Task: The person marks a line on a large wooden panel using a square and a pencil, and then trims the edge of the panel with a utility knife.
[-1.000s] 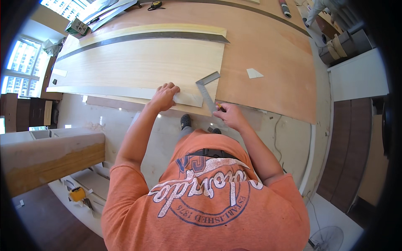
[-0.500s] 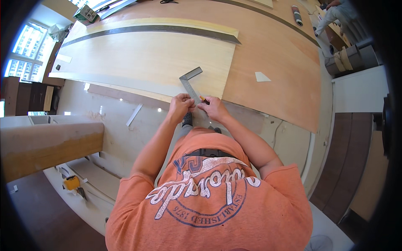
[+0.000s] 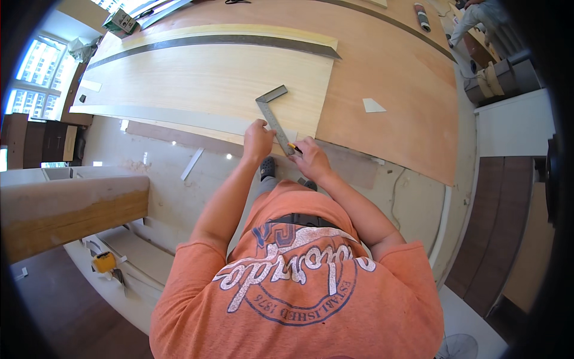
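Note:
A pale wooden board lies on a larger plywood sheet, with a long whitish strip along its near edge. A steel try square lies angled over the board's right part, its blade crossing the strip. My left hand is closed, fingers bent at the square's left side and the strip; exactly what it grips is hidden. My right hand is closed on a small yellow-and-black cutter at the lower end of the square's blade, by the board's near edge.
A boxy carton, a dark metal bar and a roll lie farther back. Another person's leg shows at top right. A wooden panel and yellow tool are at lower left, cabinets at right.
My left hand moved right to beside the square, then slightly up. The square moved left from its earlier place. My right hand, still holding the yellow tool, shifted left.

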### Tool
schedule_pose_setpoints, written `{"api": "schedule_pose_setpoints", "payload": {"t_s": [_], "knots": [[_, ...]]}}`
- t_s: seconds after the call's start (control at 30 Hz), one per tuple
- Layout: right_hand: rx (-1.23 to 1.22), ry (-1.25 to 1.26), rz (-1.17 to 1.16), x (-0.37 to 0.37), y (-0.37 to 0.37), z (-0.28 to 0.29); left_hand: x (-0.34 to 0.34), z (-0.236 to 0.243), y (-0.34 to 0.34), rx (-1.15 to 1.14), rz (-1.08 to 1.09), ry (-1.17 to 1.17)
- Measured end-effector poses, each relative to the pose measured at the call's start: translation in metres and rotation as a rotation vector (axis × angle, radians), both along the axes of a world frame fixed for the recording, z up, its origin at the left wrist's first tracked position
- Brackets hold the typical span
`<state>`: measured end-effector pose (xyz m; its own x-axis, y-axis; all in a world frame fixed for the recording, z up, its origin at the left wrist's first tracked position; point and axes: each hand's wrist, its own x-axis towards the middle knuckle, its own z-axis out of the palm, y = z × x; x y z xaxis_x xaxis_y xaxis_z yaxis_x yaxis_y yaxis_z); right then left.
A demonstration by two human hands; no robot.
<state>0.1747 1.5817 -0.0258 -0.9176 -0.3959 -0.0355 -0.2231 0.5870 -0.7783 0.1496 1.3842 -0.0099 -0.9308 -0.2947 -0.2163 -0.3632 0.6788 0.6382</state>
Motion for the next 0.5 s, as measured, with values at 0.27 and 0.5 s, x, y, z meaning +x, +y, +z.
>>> {"api": "schedule_pose_setpoints", "payload": {"t_s": [0.27,0.5], "knots": [[-0.054,0.028,-0.028,-0.003,0.001,-0.016,0.027,0.000,0.001,-0.335,-0.437,0.137],[-0.074,0.010,-0.075,-0.009,0.001,-0.014,0.024,-0.008,-0.004,-0.287,-0.423,0.082]]}}
